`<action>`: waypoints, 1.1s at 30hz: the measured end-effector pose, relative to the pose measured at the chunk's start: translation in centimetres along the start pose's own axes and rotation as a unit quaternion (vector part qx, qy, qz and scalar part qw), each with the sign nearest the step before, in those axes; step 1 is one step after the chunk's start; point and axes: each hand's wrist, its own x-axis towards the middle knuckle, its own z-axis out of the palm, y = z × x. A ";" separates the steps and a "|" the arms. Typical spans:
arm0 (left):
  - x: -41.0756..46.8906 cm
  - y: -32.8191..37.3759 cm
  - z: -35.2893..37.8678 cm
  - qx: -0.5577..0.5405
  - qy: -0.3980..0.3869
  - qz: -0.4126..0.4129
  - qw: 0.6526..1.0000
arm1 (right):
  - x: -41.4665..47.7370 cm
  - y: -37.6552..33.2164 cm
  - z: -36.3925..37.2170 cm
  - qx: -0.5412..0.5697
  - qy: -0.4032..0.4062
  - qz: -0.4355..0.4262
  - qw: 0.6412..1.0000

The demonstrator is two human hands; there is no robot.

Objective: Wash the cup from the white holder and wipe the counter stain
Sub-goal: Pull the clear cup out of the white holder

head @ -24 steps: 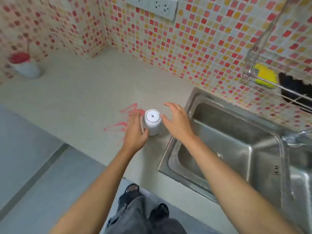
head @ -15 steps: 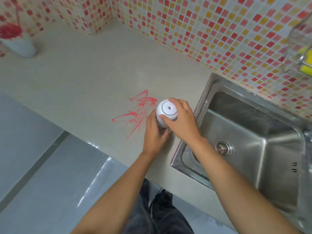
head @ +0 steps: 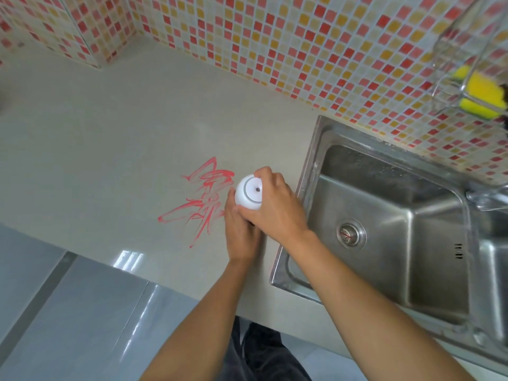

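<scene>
Both hands wrapped round the white cup (head: pixel 248 192)

Left hand (head: pixel 242 229) and right hand (head: pixel 277 209) grip it near the counter's (head: pixel 110 149) sink-side edge, hiding its lower half.

A mosaic tile wall (head: pixel 302 45) in red, orange and cream is filling the upper part of the frame and is turning a corner at the upper left. A glossy grey floor (head: pixel 82 325) is reflecting light at the lower left. A wire rack (head: pixel 461 50) is hanging at the upper right.
</scene>
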 end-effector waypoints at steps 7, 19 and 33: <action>-0.4 0.9 -0.9 -0.001 -0.022 0.052 0.998 | 0.6 0.4 -0.5 -0.034 -0.053 -0.013 0.998; -0.9 -0.2 -0.8 0.023 -0.069 -0.053 0.996 | 2.1 0.9 -3.0 -0.050 -0.174 -0.099 0.978; -0.9 -0.1 -0.4 0.074 -0.074 -0.102 0.989 | 4.2 0.1 -11.6 0.021 -0.125 -0.108 0.986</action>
